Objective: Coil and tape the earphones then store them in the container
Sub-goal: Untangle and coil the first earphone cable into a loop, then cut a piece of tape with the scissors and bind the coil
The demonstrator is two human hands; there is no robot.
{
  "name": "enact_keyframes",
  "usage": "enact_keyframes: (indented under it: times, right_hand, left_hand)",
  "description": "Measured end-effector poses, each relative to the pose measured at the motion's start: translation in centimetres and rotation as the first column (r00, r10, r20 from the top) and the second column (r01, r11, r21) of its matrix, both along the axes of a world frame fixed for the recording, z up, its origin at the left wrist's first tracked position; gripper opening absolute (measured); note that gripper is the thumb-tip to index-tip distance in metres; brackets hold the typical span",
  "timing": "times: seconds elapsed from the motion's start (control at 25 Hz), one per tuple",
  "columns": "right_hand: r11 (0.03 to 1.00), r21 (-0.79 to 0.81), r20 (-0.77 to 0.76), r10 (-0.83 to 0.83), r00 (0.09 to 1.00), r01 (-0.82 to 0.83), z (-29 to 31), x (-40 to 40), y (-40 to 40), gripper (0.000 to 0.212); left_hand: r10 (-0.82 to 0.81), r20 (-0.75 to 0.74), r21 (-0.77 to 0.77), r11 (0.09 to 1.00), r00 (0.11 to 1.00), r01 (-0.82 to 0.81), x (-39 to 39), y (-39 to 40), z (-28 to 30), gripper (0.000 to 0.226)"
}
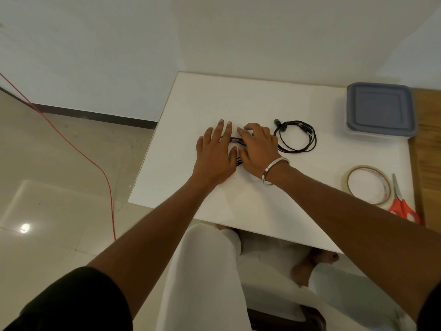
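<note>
Earphones [235, 142] lie under both flat, spread hands; tape roll [368, 185] and scissors [402, 204] sit right.

black earphones [296, 137]: loose coil, flat, table centre-right | second black earphone cable [235, 140]: mostly hidden, left of it | container [379, 111]: grey-blue lid on, far right | tape roll [368, 185]: flat, near right

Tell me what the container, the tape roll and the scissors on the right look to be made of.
Container: likely plastic, with a matte grey-blue moulded lid over a clear, translucent base. Tape roll: seemingly clear adhesive film with a yellowish tint; the white table shows through its ring. Scissors: plain grey blades, probably steel, and glossy orange-red handles, probably plastic.
</note>
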State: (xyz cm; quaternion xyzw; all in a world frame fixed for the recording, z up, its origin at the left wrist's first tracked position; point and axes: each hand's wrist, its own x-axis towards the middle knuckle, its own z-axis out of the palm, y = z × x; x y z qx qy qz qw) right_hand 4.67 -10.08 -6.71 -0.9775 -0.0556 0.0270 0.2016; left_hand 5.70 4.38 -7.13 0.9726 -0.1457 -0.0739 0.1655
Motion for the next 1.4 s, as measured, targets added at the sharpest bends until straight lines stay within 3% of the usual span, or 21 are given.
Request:
enact_keyframes:
  times: [0.64, 0.84, 1.12, 1.4]
  right_hand:
    - [0.991, 0.131, -0.015, 0.039, 0.999, -0.037, 0.9, -0.6, -1.2, 0.052]
    - [0.974, 0.227, -0.041, -0.006, 0.999, 0.015, 1.6, -0.9, -3.2, 0.052]
    - [0.96, 0.279, 0.01, -0.032, 0.999, 0.027, 2.5, -2.3, -5.0, 0.05]
    - [0.97, 0.242, 0.036, -0.037, 0.999, 0.028, 3.1, -4.0, -6.8, 0.048]
  left_hand:
    - [-0.033, 0.012, -0.112, 0.993, 0.999, 0.034, -0.3, 0.0, 1.3, 0.059]
    - [-0.009, 0.016, -0.142, 0.99, 1.0, 0.011, -0.1, 0.4, 1.9, 0.049]
    - [0.015, 0.154, -0.207, 0.978, 0.988, 0.018, -0.8, -0.6, 2.7, 0.022]
    - [0.009, 0.172, -0.196, 0.98, 0.985, 0.025, -0.9, -1.8, 3.4, 0.026]
